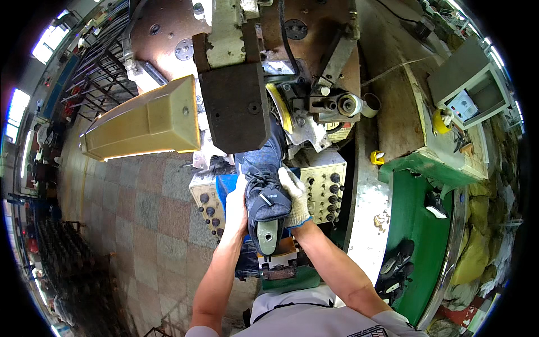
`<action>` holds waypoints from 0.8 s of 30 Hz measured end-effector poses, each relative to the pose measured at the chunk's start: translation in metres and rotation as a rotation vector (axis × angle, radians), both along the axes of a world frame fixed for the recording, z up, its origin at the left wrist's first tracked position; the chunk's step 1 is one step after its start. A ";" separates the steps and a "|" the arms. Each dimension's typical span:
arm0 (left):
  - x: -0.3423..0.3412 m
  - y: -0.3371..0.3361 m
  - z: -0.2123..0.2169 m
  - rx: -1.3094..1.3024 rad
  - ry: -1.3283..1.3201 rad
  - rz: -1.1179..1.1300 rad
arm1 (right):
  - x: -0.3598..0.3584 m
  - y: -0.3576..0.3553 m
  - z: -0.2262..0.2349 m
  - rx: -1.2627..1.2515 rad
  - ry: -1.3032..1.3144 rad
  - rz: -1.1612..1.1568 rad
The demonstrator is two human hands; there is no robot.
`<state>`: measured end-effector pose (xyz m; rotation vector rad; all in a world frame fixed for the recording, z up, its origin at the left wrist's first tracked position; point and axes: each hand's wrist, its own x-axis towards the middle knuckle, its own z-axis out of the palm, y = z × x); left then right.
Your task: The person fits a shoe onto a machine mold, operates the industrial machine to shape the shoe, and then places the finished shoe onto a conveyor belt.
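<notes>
A dark blue shoe upper [265, 191] sits on a last in front of a large machine, toe end reaching under the machine's dark head block [234, 106]. The grey-green heel of the last [268, 234] shows at the near end. My bare left hand [236, 206] grips the shoe's left side. On the shoe's right side my right hand [296, 197], in a white knit glove, holds it. Both hands press against the shoe from either side.
Control panels with round knobs [324, 185] flank the shoe on both sides. A beige tapered duct [143, 119] juts out at the left. A green conveyor belt [415, 224] at the right carries dark shoes [396, 269]. Tiled floor lies at the left.
</notes>
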<state>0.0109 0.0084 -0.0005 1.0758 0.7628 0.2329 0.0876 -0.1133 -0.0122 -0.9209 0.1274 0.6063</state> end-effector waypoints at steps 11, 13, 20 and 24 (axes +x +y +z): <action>0.004 -0.003 -0.015 -0.193 -0.079 0.035 | 0.001 -0.004 0.000 -0.058 0.013 0.004; 0.005 -0.005 -0.025 -0.148 -0.096 0.050 | -0.004 -0.003 0.003 -0.061 0.076 -0.046; 0.007 -0.015 -0.048 -0.063 -0.225 0.080 | 0.010 -0.009 0.008 -0.178 -0.106 0.046; 0.001 -0.017 -0.050 -0.042 -0.294 0.022 | 0.011 -0.009 -0.001 -0.221 -0.147 0.030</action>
